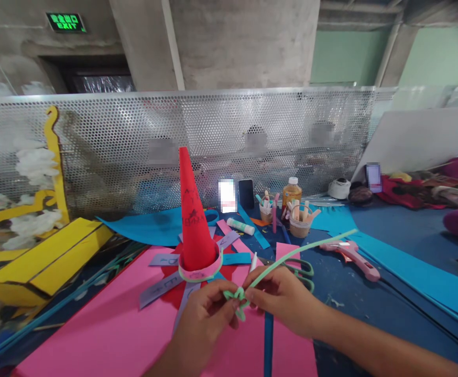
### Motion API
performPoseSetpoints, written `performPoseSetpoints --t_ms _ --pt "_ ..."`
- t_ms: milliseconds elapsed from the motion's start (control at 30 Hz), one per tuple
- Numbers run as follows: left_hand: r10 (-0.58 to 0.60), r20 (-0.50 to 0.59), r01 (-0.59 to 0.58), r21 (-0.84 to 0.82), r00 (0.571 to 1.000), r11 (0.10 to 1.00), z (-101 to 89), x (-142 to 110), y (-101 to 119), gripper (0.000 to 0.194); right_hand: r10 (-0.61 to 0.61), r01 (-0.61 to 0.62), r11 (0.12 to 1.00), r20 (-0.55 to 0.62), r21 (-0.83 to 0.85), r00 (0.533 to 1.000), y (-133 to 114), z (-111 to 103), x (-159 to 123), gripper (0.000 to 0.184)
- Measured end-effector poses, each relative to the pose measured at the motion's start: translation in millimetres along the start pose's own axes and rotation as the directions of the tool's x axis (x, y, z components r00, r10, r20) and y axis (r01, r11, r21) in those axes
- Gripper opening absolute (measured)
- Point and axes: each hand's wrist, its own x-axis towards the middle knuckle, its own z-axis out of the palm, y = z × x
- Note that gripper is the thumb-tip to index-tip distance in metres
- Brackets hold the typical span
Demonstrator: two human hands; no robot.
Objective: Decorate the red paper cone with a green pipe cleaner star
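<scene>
- Pinching a light green strand [303, 252] between thumb and fingers, the left hand [209, 309] is almost closed and holds its small looped part.
- The right hand [286, 298] is also closed in a pinch, on the same strand, just beside the left fingertips; the long free end rises from it towards the right.
- This strand is in the air, above the pink sheet [107, 319] and in front of the red cone [195, 225].
- The red cone stands upright, with a pink band [199, 274] around its base; purple strips [162, 289] spread out around it.
- Behind the right hand lie the scissors [306, 268], partly hidden, and a blue strip [268, 343] passes below this hand.
- The pink glue gun [352, 256] lies on its side at the right, on the dark blue table [342, 324].
- Farther back are the glue stick [240, 226], the bottle [292, 195] standing upright, and the front cup [300, 229], which contains several markers or sticks; I cannot tell which.
- At the left, the yellow box [44, 262] lies tilted.
</scene>
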Motion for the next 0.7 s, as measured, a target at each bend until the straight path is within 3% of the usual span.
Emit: performPoseSetpoints --t_ms 700 --pt "0.095 0.037 -0.100 0.145 0.995 0.984 -0.3 -4.4 -8.5 0.023 0.034 -0.033 0.994 0.009 -0.100 0.999 1.2 5.8 -3.1 0.018"
